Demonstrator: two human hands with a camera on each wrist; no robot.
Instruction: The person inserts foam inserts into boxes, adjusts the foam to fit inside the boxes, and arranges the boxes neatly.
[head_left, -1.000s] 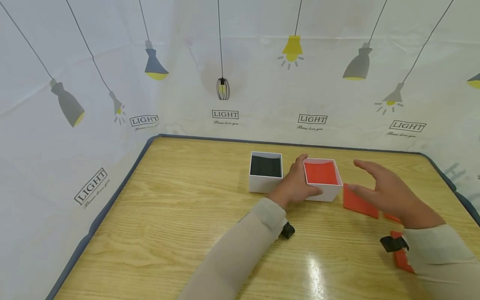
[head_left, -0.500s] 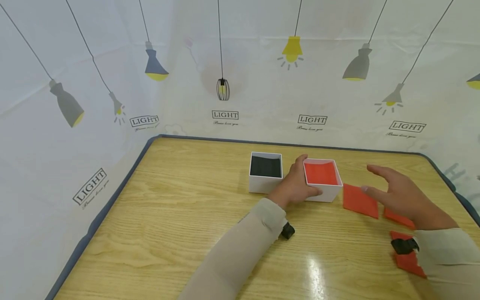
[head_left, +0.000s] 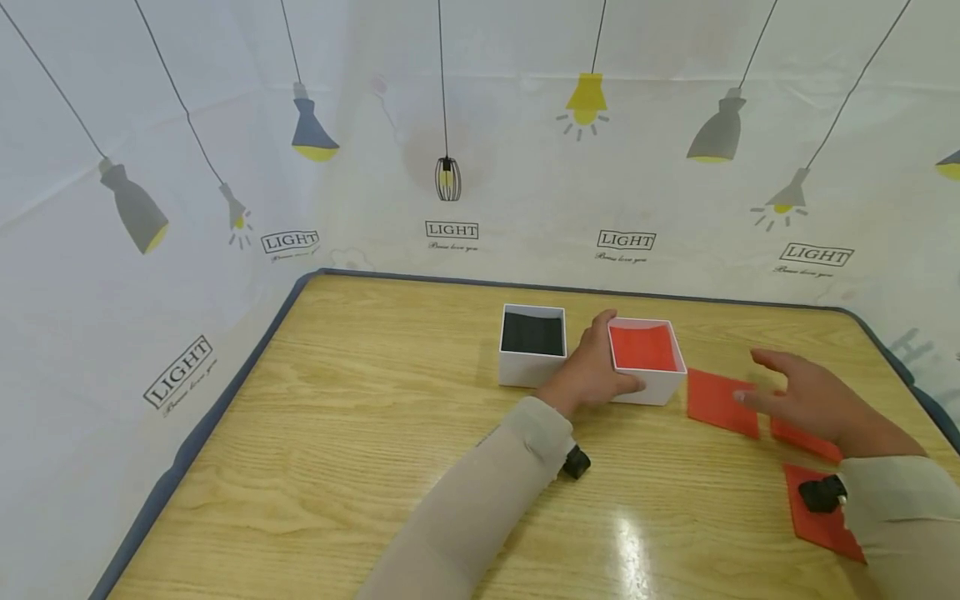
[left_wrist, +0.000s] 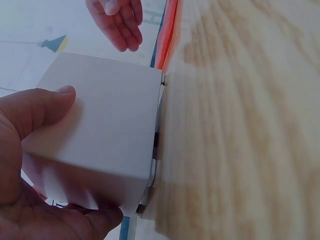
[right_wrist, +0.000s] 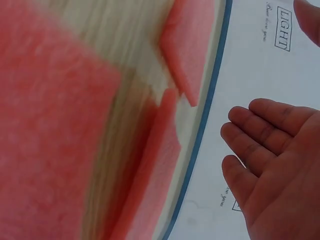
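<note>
My left hand grips a small white open-topped box from its left side. Its thumb lies on the near wall, the fingers round another side. Red sheet material, like felt or sponge cloth, fills that box up close to the rim. To the right, my right hand hovers with fingers extended and holds nothing. Under and around it lie three red squares on the table: one near the box, one partly behind the hand, one by the wrist. The right wrist view shows the squares' soft, thick edges.
Just left of my left hand stands a second white box holding black sheet material. The wooden table has a dark blue edge, and a white cloth with printed lamps hangs behind it.
My right hand has drawn back to the right and slightly down, away from the box, uncovering more of the red squares. The left hand and both boxes have stayed in place.
</note>
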